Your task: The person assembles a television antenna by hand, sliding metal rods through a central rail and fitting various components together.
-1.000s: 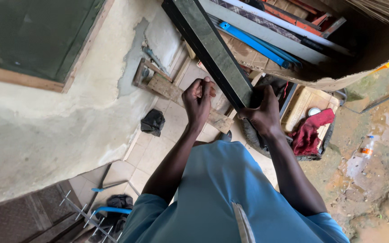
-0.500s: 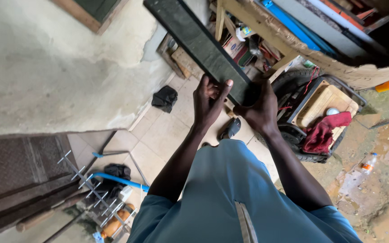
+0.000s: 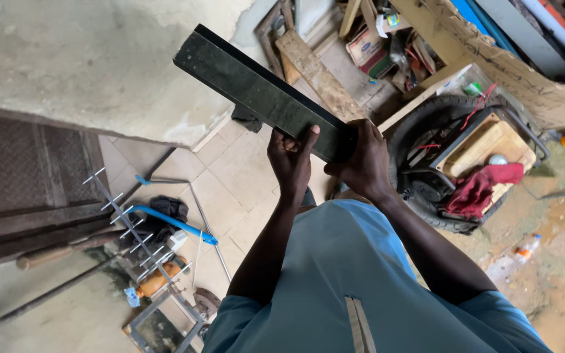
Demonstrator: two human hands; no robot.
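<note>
Both hands grip the near end of a long dark metal bar (image 3: 263,91), held out in front of the chest. The left hand (image 3: 292,160) wraps from below, thumb pressed on the face; the right hand (image 3: 361,157) closes its fingers round the end. All the weight hangs ahead (only one end is held), so it could tip and drop onto the tiled floor (image 3: 230,189). Its long axis runs away up-left toward the plastered wall (image 3: 99,59).

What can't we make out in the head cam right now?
- Near end of the dark rectangular bar: covered by the left hand and right hand, head view.
- Right hand's fingertips: wrapped behind the bar.
- Inside of the tyre: hidden by the wooden board and red cloth.
- Metal frame lower left: cut off by the bottom edge.
</note>
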